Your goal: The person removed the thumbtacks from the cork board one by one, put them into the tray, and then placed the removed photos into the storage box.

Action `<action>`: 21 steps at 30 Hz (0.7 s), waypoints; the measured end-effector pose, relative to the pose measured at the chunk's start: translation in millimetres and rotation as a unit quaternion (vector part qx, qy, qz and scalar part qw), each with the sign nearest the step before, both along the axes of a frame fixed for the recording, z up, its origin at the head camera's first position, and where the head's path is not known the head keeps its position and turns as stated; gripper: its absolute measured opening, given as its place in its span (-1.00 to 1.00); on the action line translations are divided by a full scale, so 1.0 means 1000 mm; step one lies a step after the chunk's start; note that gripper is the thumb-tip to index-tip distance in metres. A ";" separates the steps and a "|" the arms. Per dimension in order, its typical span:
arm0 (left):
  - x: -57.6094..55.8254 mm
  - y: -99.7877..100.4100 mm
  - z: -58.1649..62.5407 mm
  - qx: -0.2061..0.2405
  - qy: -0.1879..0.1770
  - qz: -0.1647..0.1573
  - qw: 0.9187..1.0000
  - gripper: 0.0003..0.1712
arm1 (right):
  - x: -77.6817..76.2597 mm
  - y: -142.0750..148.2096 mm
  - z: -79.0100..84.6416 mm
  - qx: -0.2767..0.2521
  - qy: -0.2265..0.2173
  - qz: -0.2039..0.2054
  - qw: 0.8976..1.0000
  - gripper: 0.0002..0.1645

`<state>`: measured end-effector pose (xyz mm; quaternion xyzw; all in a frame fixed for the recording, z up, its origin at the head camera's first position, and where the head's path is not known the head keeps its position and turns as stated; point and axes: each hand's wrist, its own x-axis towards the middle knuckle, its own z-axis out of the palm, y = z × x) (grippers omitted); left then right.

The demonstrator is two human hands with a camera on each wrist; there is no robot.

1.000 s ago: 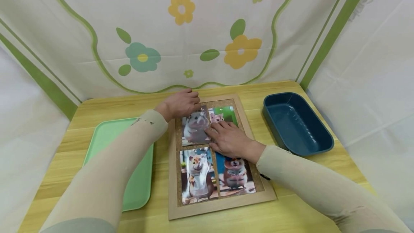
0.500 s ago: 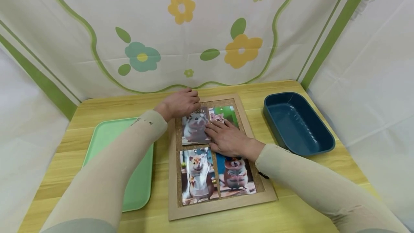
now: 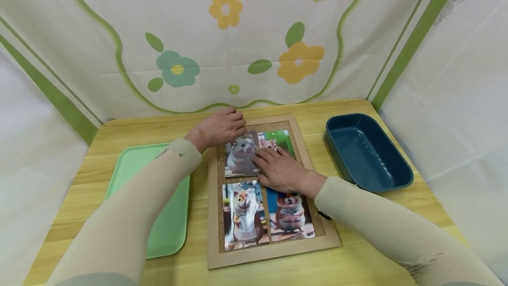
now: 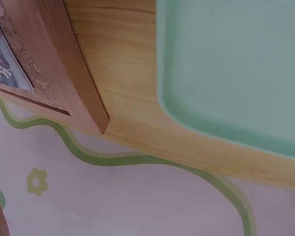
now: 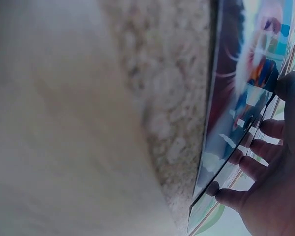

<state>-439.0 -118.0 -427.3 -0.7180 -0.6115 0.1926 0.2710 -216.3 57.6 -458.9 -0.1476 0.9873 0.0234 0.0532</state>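
Observation:
A wood-framed cork board bears several glossy animal photos. My left hand bends its fingers over the upper edge of the grey hamster photo; whether it pinches anything small there I cannot tell. In the left wrist view only a sliver of that hand shows at the left border. My right hand lies across the middle of the board, fingers spread, its fingertips at the grey hamster photo's right edge. It partly covers the pink cat photo and the top of the sunglasses hamster photo. The right wrist view shows its fingers spread.
An aproned hamster photo occupies the board's lower left. Left of the board a light green tray lies partly under my left forearm. To the right stands a deep blue bin. A flowered curtain hangs behind the table's back edge.
Both hands stay in nearly the same place on the board. The head view shifts slightly; the photos, tray and bin keep their places.

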 end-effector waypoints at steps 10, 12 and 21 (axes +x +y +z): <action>0.004 -0.013 -0.002 0.038 -0.023 0.016 0.999 -0.83 | -0.002 0.003 0.001 0.001 -0.002 0.004 1.000 -0.29; 0.004 -0.015 -0.004 0.046 -0.025 0.013 0.999 -0.85 | -0.003 0.003 0.001 0.001 -0.002 0.005 1.000 -0.28; 0.008 -0.024 -0.011 0.084 -0.027 0.006 0.996 -0.90 | -0.005 0.007 0.000 0.005 0.000 0.004 1.000 -0.29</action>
